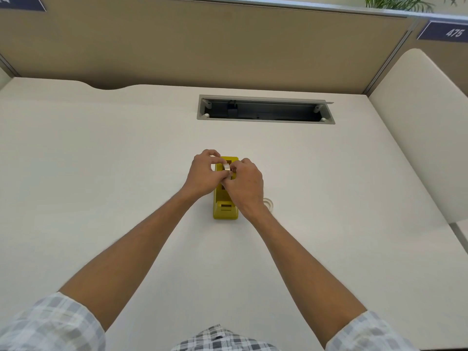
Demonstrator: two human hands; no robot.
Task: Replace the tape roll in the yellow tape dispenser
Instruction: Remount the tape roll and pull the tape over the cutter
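The yellow tape dispenser (225, 207) stands on the white desk (101, 173), its cutter end toward me. Over its open roll slot both hands meet. My left hand (203, 174) and my right hand (244, 184) pinch a small pale tape roll (227, 167) between their fingertips, just above the slot. Most of that roll is hidden by my fingers. A second, clear tape roll (269, 202) lies flat on the desk to the right of the dispenser, half hidden behind my right wrist.
An open grey cable tray (264, 109) is set into the desk behind the dispenser. A beige partition wall (202, 46) closes the back. A cream chair back (425, 127) stands at the right edge.
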